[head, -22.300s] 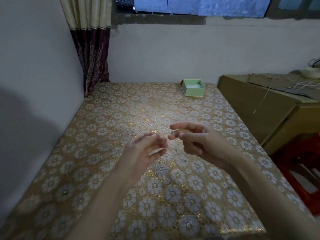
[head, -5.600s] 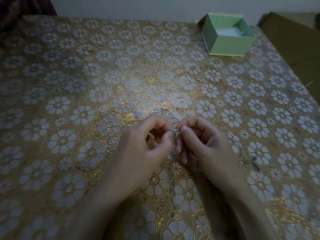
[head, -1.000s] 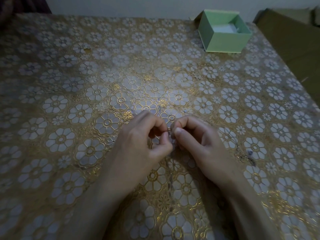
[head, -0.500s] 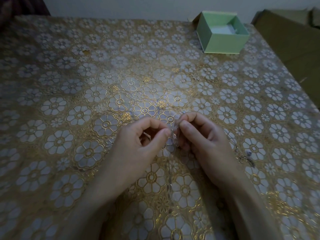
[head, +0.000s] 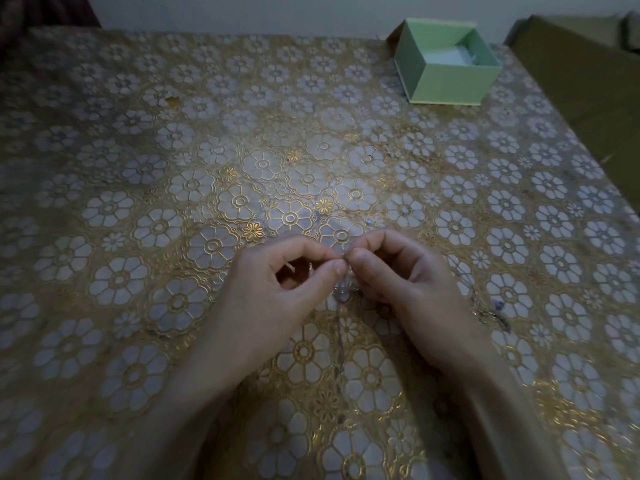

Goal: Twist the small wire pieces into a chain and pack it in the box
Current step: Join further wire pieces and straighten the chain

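Note:
My left hand (head: 273, 299) and my right hand (head: 412, 289) meet low over the middle of the table, fingertips together. Between thumb and forefinger of each hand I pinch a thin wire piece (head: 345, 258). A fine wire chain (head: 341, 327) with small clear beads hangs from the pinch and trails toward me across the cloth. The open light-green box (head: 446, 81) stands at the far right of the table, with white padding inside. A few loose wire pieces (head: 493, 315) lie on the cloth just right of my right wrist.
The table (head: 173, 168) is covered by a glossy gold cloth with white flowers. A brown cardboard surface (head: 581, 74) adjoins the table's right edge behind the box. A dark curtain (head: 45, 12) hangs at the far left corner.
Both hands stay pinched together on the wire at the same spot, with small shifts of the fingertips. The view has moved slightly, and the box sits where it was.

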Available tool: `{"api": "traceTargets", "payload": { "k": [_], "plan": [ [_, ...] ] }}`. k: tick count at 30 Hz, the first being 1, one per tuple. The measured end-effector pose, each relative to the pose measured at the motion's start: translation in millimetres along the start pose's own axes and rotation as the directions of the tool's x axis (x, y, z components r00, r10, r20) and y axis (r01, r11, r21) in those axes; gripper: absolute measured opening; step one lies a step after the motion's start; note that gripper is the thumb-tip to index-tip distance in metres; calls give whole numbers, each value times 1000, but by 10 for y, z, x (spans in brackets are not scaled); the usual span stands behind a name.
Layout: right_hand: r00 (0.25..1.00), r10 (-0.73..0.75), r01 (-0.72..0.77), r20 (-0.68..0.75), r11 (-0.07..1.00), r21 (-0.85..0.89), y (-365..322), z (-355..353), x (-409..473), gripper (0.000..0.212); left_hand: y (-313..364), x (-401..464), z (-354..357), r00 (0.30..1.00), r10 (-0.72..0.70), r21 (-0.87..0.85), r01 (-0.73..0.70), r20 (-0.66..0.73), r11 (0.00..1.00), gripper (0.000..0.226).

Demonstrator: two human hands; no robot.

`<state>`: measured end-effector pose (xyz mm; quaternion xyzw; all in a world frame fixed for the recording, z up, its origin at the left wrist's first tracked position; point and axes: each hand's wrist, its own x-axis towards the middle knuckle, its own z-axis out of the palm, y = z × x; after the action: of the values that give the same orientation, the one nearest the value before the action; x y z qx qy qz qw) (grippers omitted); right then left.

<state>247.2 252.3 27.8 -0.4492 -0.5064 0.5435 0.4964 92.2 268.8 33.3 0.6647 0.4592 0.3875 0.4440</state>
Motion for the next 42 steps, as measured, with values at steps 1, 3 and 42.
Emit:
{"api": "traceTargets", "payload": {
  "k": [1, 3, 42],
  "plan": [
    [1000, 4, -4, 5, 1000, -16, 1, -7, 0, 7, -4, 3, -12, 1000, 16, 0, -16, 10, 1000, 17],
    [1000, 5, -3, 29, 996, -85, -2, -9, 1, 9, -14, 13, -37, 999, 36, -8, -36, 11, 999, 21],
    [997, 33, -26, 63, 993, -117, -21, 15, -23, 8, 21, 18, -11, 997, 48, -114, -40, 67, 993, 29]
  ]
}}
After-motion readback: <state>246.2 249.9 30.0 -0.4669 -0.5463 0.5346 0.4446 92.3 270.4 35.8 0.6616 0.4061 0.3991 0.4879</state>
